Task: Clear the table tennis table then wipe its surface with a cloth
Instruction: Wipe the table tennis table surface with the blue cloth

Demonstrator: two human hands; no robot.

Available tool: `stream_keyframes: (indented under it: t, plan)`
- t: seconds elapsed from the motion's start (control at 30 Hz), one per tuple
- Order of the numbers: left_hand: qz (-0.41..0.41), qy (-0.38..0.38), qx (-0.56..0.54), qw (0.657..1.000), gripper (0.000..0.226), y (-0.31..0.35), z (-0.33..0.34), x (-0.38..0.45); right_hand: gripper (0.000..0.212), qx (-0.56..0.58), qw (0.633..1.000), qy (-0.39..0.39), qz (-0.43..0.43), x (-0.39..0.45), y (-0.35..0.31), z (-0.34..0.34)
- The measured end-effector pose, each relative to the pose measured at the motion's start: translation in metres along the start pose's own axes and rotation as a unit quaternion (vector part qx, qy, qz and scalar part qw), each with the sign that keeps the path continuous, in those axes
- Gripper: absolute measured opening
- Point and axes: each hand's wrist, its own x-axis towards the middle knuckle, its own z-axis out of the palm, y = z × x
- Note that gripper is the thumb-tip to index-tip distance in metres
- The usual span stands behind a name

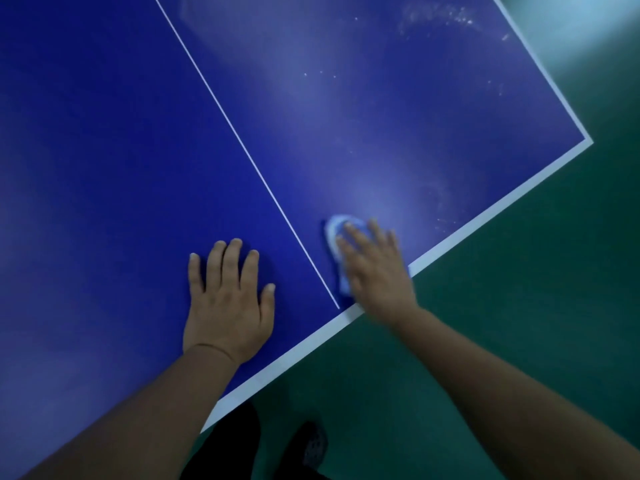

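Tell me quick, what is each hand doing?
Left hand: open, flat on the table, holding nothing.
Right hand: open, fingers straight, pressing the cloth down.

Wide blue surface (104, 150) lies open across the upper left and centre of the frame. Low centre, the left hand (227, 306) rests flat; just right, the right hand (375, 268) covers the cloth (335, 233) by the near edge.
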Motion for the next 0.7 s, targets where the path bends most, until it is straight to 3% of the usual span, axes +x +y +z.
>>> stream_keyframes:
  t: [0.07, 0.13, 0.2, 0.23, 0.3, 0.4, 0.5, 0.57, 0.63, 0.7]
  plan:
    - [-0.006, 0.004, 0.002, 1.000, 0.061, 0.001, -0.001, 0.001, 0.044, -0.018, 0.989, 0.020, 0.146, 0.023, 0.053, -0.011]
    - [-0.010, 0.009, 0.002, 1.000, 0.060, 0.002, -0.002, 0.001, 0.046, 0.017, 0.944, 0.004, 0.331, 0.040, 0.096, -0.022]
    - [-0.011, 0.011, 0.001, 1.000, 0.060, 0.003, -0.002, 0.000, 0.050, 0.042, 0.902, 0.014, 0.429, 0.049, 0.102, -0.023]
    - [-0.012, 0.011, 0.000, 1.000, 0.060, 0.004, -0.002, 0.000, 0.052, 0.040, 0.899, 0.019, 0.436, 0.051, 0.089, -0.021]
    - [-0.018, 0.015, 0.000, 1.000, 0.061, 0.006, -0.002, 0.001, 0.063, 0.010, 0.929, 0.027, 0.368, 0.049, 0.039, -0.012]
    - [-0.028, 0.020, 0.002, 0.999, 0.062, 0.009, -0.001, 0.001, 0.062, 0.013, 0.990, -0.010, 0.138, 0.021, -0.039, 0.000]
    - [-0.048, 0.039, 0.022, 0.998, 0.063, 0.012, 0.001, 0.000, 0.052, 0.039, 0.999, -0.020, -0.031, 0.005, 0.002, -0.005]
    - [-0.075, 0.059, 0.020, 0.995, 0.062, 0.032, 0.000, -0.003, 0.055, 0.000, 1.000, -0.013, -0.006, 0.015, 0.081, -0.015]
    - [-0.094, 0.074, -0.002, 0.993, 0.061, 0.073, 0.005, -0.005, 0.062, -0.033, 0.991, -0.023, 0.125, 0.029, 0.173, -0.025]
    - [-0.139, 0.083, -0.041, 0.986, 0.062, 0.118, 0.011, -0.001, 0.054, -0.006, 0.959, -0.017, 0.284, 0.039, 0.237, -0.035]
